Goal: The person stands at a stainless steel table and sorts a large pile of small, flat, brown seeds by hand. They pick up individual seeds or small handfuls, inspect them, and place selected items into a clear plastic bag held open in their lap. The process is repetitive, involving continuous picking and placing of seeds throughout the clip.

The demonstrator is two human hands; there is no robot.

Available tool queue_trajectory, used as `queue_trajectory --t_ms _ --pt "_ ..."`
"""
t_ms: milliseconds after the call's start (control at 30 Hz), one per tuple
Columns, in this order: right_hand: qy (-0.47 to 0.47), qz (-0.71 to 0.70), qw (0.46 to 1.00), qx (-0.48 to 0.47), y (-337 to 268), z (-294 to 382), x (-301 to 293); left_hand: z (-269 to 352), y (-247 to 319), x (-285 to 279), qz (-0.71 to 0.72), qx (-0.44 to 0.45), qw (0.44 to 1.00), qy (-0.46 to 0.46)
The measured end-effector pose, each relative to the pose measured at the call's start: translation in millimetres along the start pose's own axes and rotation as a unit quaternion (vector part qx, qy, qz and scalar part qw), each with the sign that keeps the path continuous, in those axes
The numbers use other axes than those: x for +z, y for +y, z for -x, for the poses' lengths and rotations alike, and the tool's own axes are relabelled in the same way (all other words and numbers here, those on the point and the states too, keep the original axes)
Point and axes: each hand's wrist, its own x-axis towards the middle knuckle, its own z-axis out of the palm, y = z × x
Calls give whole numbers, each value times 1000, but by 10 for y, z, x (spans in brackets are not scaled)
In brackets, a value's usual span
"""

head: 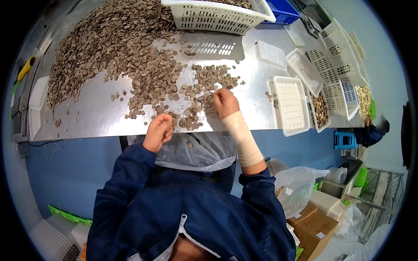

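Many small flat brown discs [143, 55], whose kind I cannot tell, lie in a large heap and smaller piles across a steel table [101, 111]. My left hand [159, 132] hangs over the table's near edge beside a small pile, fingers curled; whether a disc is between them does not show. Over the right-hand pile [215, 76] is my right hand [226, 102], with fingertips bent down and hidden, its wrist wrapped in a beige bandage [243, 138]. A clear plastic sheet [196, 155] hangs below the table edge between my forearms.
A white perforated basket [209, 19] with discs stands at the back, near a blue crate [282, 13]. White plastic trays [291, 106], a tray of discs [320, 111] and more baskets [336, 94] are at the right. Another person [372, 132] is at the far right, near a blue stool [344, 140].
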Motion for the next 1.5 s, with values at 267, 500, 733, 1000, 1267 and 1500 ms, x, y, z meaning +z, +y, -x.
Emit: queue_trajectory --t_ms 267,500,733,1000,1267,1500 --pt "-96 136 985 -52 59 -381 197 -138 -15 -38 251 20 965 -76" --pt "-160 -94 965 -183 -849 -28 162 -152 39 91 337 -61 939 -17" --pt "142 154 975 -78 779 -617 -156 -352 699 -666 -257 237 920 176" --pt "-102 108 958 -247 -157 -198 430 -574 724 -439 -755 171 632 32" --pt "-159 17 966 -203 -255 -956 542 -979 1168 -472 -773 178 592 146" --pt "-154 132 936 -288 -146 -797 550 -740 976 -634 -794 196 572 63"
